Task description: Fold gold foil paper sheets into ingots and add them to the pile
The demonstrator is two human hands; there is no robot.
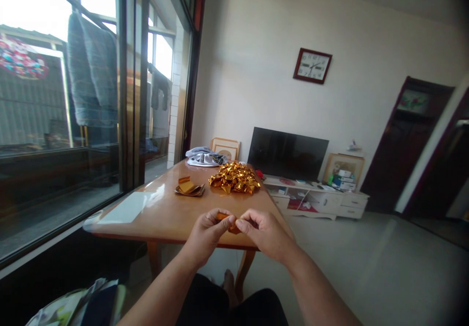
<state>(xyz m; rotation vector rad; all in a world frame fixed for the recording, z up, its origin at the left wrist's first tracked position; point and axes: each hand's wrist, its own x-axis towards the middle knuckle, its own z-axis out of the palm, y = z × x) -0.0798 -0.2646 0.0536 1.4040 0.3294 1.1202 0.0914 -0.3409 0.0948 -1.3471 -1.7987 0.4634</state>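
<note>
Between my two hands, just over the near edge of the wooden table [172, 221], is a small piece of folded gold foil paper [231, 224]. My left hand [209, 231] pinches its left side between thumb and fingers. On the other side, my right hand [262, 231] pinches the right end. Much of the foil is hidden behind the fingers. Farther back on the table rises a shiny pile of folded gold foil pieces [235, 178]. Left of that pile lies a small stack of flat gold paper sheets [189, 188].
Folded cloth [205, 157] lies at the table's far end. A pale sheet [128, 208] rests on the left side, near the window. Beyond the table, a television [288, 154] stands on a white cabinet [330, 201]. A bag [78, 306] is low at my left.
</note>
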